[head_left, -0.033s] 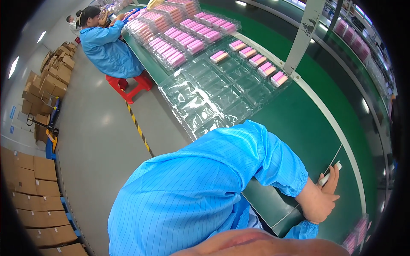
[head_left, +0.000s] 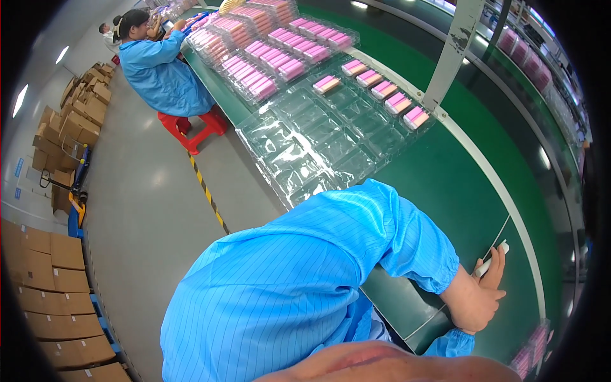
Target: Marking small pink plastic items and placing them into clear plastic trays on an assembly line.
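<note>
Nothing has shifted since the earlier frame: arm, hands and trays sit as before. Left arm in a blue sleeve (head_left: pixel 331 267) crosses the view from lower left, bent at the elbow, forearm reaching right over the green counter (head_left: pixel 445 184). Left hand (head_left: pixel 474 299) rests at the counter's near edge, fingers curled around a small white stick-shaped object (head_left: pixel 491 260) whose tip pokes out above the fingers; most of that object is covered by the hand. Right hand (head_left: pixel 487 270) lies behind the left one; only fingertips show, so whether it grips or is loose cannot be told. A second blue cuff (head_left: pixel 453 342) peeks out below the wrist. Clear plastic trays (head_left: pixel 312 146) lie well up the counter, some holding pink items (head_left: pixel 394 99). A seated co-worker (head_left: pixel 159 70) works at the far end, face turned away. Cardboard boxes (head_left: pixel 51 286) stack along the left; fisheye rim cuts them off.
</note>
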Motion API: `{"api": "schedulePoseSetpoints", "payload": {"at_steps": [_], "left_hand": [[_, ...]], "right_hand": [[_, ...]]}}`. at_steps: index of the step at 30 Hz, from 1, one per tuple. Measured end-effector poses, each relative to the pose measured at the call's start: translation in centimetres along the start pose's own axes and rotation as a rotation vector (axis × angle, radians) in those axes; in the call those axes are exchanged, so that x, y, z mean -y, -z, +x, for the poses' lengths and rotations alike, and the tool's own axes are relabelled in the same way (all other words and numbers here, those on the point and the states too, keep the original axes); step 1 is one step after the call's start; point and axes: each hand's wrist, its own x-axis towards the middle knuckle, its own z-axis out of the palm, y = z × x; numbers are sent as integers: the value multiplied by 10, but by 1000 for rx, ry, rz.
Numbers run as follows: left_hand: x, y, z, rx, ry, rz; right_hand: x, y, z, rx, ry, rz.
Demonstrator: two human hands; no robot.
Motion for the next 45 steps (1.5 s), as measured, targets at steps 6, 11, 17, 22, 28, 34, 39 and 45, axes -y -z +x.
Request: {"api": "schedulePoseSetpoints", "payload": {"at_steps": [6, 11, 17, 22, 28, 34, 39, 45], "left_hand": [[2, -1, -2, -79, 0, -68], [8, -1, -7, -148, -5, -124], [20, 35, -24, 75, 0, -210], [5, -6, -1, -158, 65, -12], [15, 15, -25, -83, -2, -47], [23, 2, -16, -207, -242, -77], [50, 15, -38, -369, -231, -47], [38, 29, -21, -297, -386, -112]], "right_hand": [[-9, -5, 0, 32, -13, -30], [-5, -5, 0, 35, -33, -42], [-11, -5, -2, 28, -34, -50], [4, -3, 3, 41, -32, -44], [-1, -5, -1, 49, -11, -32], [39, 31, 3, 123, -263, -79], [1, -32, 7, -110, 34, -10], [-2, 9, -13, -151, 44, -36]]}}
